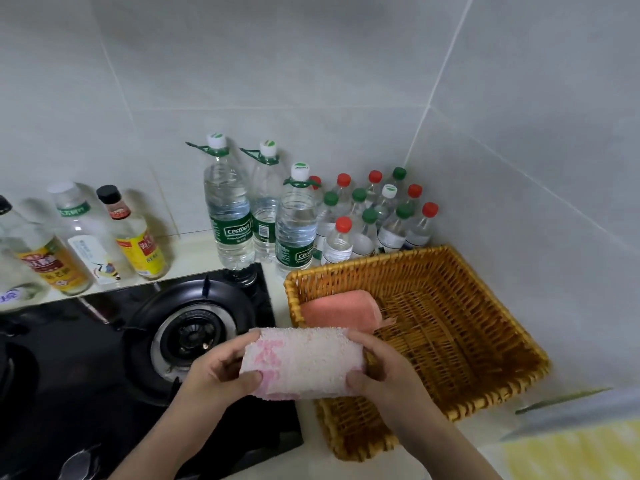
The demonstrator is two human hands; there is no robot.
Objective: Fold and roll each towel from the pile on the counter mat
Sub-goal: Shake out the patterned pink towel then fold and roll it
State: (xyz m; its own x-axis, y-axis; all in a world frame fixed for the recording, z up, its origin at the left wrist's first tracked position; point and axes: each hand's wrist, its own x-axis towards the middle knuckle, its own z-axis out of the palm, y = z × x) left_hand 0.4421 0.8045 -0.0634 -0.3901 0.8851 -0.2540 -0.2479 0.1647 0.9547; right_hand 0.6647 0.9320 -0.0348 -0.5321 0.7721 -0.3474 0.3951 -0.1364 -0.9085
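On the table (pixel 194 252), a black gas stove (pixel 104 358) fills the left side. A wicker basket (pixel 502 323) sits toward the far right corner, with an orange rolled towel (pixel 341 311) inside. A rolled pink-and-white towel (pixel 301 363) is held over the basket's left rim, its ends gripped by the curled fingers of the left hand (pixel 214 372) and right hand (pixel 384 372).

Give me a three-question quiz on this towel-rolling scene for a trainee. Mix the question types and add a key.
1. True or false: the left hand and the right hand each grip one end of the pink-and-white towel roll.
2. The coral towel lies: A) in the wicker basket; B) on the stove; C) under the big bottles.
3. Fill in: the small bottles in the corner have red, white and ____ caps.

Key: 1 true; 2 A; 3 green.
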